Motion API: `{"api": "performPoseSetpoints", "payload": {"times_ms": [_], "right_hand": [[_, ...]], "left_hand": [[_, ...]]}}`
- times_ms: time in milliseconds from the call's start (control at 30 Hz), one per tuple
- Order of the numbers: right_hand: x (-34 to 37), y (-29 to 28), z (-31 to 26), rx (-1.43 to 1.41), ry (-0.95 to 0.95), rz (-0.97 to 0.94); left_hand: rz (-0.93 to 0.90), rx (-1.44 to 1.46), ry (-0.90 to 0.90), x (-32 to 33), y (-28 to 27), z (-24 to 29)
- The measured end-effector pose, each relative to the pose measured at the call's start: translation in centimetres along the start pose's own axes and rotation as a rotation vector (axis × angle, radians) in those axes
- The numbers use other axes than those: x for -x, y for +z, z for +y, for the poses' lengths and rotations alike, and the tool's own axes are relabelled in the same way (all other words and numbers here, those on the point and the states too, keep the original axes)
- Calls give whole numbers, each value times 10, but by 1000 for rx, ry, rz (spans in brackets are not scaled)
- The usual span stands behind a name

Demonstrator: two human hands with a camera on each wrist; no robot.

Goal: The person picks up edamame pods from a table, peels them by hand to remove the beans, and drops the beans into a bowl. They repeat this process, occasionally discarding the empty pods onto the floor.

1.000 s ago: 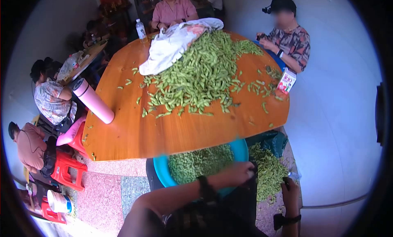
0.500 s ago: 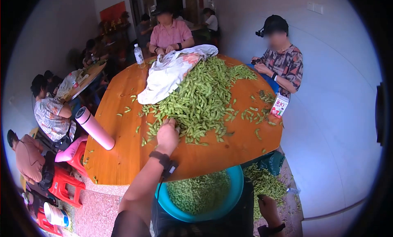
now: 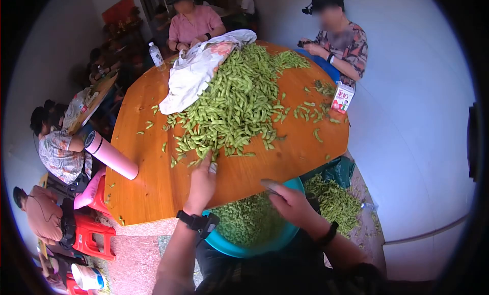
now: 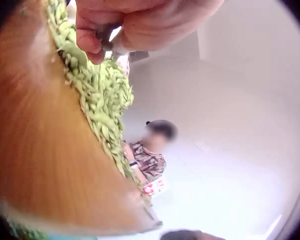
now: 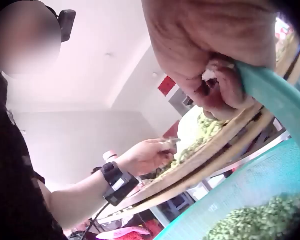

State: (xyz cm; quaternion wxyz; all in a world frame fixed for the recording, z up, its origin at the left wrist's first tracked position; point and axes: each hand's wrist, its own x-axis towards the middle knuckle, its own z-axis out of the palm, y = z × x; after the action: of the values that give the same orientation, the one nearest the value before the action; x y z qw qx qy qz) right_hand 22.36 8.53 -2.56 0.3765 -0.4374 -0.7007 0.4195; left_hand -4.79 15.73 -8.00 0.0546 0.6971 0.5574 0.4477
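My left hand (image 3: 202, 185) is over the table at the near edge of a heap of green soybean pods (image 3: 239, 106). Its fingers bend toward the thumb in the left wrist view, and a green pod (image 4: 72, 52) shows at the fingertips. A whitish patch lies by the thumb. My right hand (image 3: 295, 206) is above a teal basin (image 3: 232, 251) of shelled green beans (image 3: 242, 221). A blurred dark piece (image 3: 272, 187) sits at its fingertips. The fingers curl inward in the right wrist view (image 5: 215, 55); I cannot tell whether they grip that dark piece.
A white cloth (image 3: 188, 83) partly covers the heap. A pink flask (image 3: 114, 157), a drink carton (image 3: 342, 98) and a bottle (image 3: 157, 57) stand on the wooden table (image 3: 147, 193). Empty-looking pods (image 3: 333, 201) lie on the floor at right. People sit around the table.
My left hand crossed from the right side to the pod heap, then drew back slightly toward the table edge. My right hand rose from low at the right to above the basin.
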Motion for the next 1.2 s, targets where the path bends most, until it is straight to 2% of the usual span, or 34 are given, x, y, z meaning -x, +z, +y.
{"api": "performPoseSetpoints", "payload": {"times_ms": [33,67,100,200,267,400,500,633,733,800,833,933,1000,1200], "right_hand": [[-6,7,1,-15,-88,-4],[-12,14,1,-27,-177,-8],[-18,20,1,-30,-167,0],[-31,36,-1,-195,68,-69],[-35,46,8,-277,133,-87],[-32,52,7,-462,215,-156],[-27,55,15,-444,168,-137],[-19,57,15,-421,205,-147],[-18,63,21,-415,153,-68],[-24,69,18,-279,-53,101],[-27,71,18,-278,-55,104],[-41,74,14,-352,7,98],[-45,74,6,-611,221,45],[-59,73,27,-945,445,-98]], "left_hand": [[-14,1,3,2,-5,18],[-97,14,-173,5,-13,39],[-180,25,-349,7,-18,51],[-194,63,-202,21,-17,59],[-226,123,-92,31,-13,65],[-253,157,-72,47,-5,75],[-234,126,-12,51,-5,78],[-262,79,-61,58,-5,86],[-256,38,-41,60,-2,88],[-202,-3,-44,56,1,88],[-202,-2,-41,53,2,87],[-180,7,-57,43,3,80],[-143,39,-20,39,3,74],[-103,184,17,37,12,46]]}}
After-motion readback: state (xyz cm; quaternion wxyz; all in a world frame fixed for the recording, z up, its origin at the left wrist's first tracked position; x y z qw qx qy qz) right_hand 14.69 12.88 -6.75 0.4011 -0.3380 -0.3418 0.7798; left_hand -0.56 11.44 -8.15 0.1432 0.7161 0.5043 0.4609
